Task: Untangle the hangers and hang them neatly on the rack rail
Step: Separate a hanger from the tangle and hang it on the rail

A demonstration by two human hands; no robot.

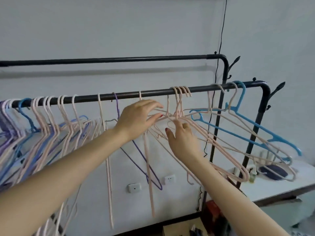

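On the far left, a packed row of hangers (42, 120) hangs on the front rail (153, 93), pink, blue and purple mixed, shoulders overlapping. Right of it hang single pink hangers and one purple hanger (136, 150), spaced apart.

The left hand (136, 120) reaches in below the rail at centre, fingers curled loosely over thin pink wires just under a group of pink hooks (182, 90). Whether it grips a wire firmly cannot be told. The right hand (182, 138) sits just below and right of it, thumb out, fingers reaching up into the same knot of pink hangers (213, 145); its grip is partly hidden.

Judged step: separating the crossed pink hangers at centre. To do it well, hold one neck steady with the left hand and lift one hook at a time off the rail with the right, turning the shoulder out of its neighbour before rehanging.

Further right, a blue hanger (247, 126) overlaps more pink ones near the rail's bend (265, 89). Open rail lies between the purple hanger and the pink hooks; the back rail (119, 59) is bare. A desk (289, 183) stands at lower right, under the hanging shoulders.
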